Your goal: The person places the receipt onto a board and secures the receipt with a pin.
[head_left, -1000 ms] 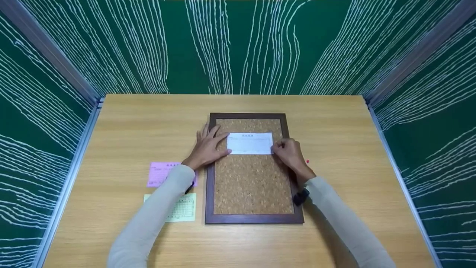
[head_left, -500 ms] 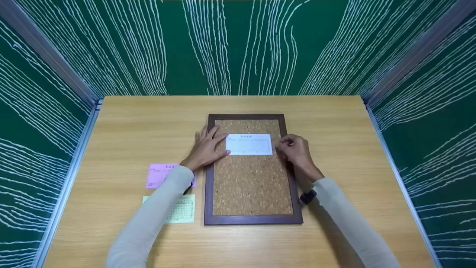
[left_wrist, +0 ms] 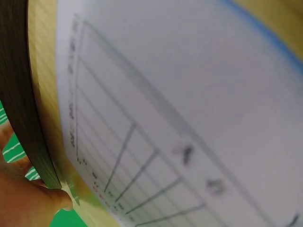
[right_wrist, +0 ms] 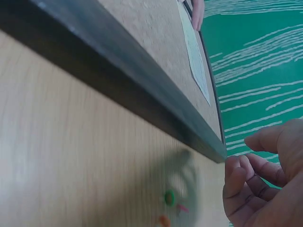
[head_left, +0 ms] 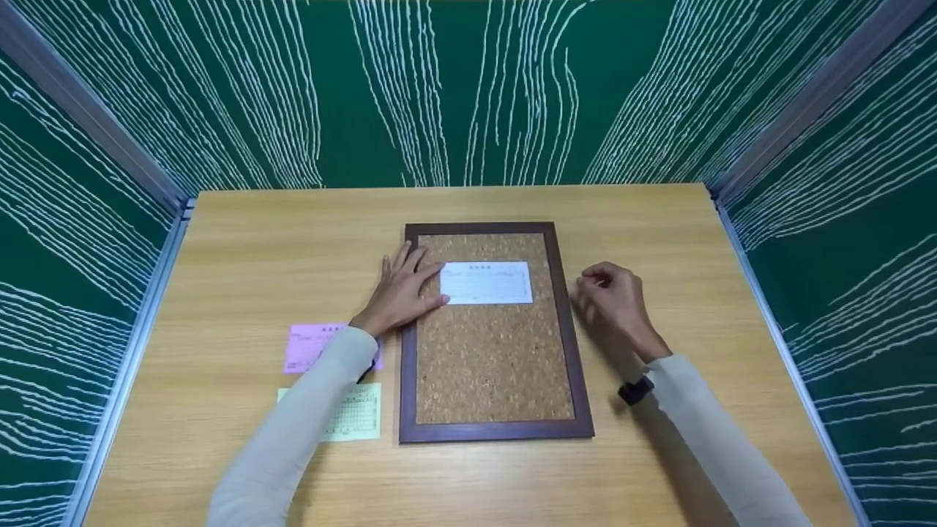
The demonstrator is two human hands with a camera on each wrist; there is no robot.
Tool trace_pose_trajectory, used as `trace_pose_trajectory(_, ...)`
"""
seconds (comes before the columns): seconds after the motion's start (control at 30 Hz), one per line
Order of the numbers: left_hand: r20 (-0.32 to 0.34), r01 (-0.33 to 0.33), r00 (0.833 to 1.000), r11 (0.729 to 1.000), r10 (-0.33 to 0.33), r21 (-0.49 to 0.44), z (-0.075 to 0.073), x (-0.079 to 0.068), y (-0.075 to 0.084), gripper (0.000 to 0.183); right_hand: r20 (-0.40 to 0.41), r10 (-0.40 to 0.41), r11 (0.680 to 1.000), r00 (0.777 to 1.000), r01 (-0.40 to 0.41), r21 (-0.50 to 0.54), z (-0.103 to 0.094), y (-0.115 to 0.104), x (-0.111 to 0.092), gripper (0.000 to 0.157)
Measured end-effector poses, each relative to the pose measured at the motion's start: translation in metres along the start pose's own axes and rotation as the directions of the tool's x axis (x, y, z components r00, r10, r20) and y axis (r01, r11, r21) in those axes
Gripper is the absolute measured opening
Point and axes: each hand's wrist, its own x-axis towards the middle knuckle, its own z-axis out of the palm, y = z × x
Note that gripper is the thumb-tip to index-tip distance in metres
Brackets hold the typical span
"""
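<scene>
On the wooden table (head_left: 505, 479) lies a dark-framed cork board (head_left: 494, 366). The left hand (head_left: 399, 293), fingers spread, touches a white printed slip (head_left: 486, 283) on the board's upper half; the right hand (head_left: 617, 296), loosely curled and empty, hovers beside it, near small pushpins (right_wrist: 169, 198).

We list one light wooden table (head_left: 659, 227). Directly on it: one dark-framed cork board (head_left: 490, 366), under the left hand (head_left: 399, 289), left of the right hand (head_left: 613, 294); one purple slip (head_left: 311, 348), left of the left hand; one green slip (head_left: 359, 413), likewise left, nearer us; small green piece (right_wrist: 169, 197), pink piece (right_wrist: 182, 208), orange piece (right_wrist: 164, 221), near the right hand.
</scene>
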Motion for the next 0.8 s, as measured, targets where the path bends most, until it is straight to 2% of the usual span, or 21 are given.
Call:
trace_pose_trajectory(0.2, -0.009, 0.005, 1.000, 1.000, -0.005, 0.003, 0.001, -0.001, -0.002, 0.080, 0.025, 0.041, 0.999, 0.999, -0.042, 0.024, -0.011, 0.011, -0.007, 0.018)
trace_pose_trajectory(0.5, -0.001, 0.001, 1.000, 1.000, -0.001, 0.016, -0.001, -0.001, 0.000, 0.079, 0.027, 0.065, 0.995, 0.998, -0.062, -0.075, -0.023, 0.028, -0.012, 0.020)
trace_pose_trajectory(0.8, 0.007, 0.009, 1.000, 1.000, -0.009, 0.020, -0.001, 0.000, -0.001, 0.079, 0.062, 0.080, 0.992, 0.995, -0.074, -0.099, -0.030, 0.039, -0.022, 0.020)
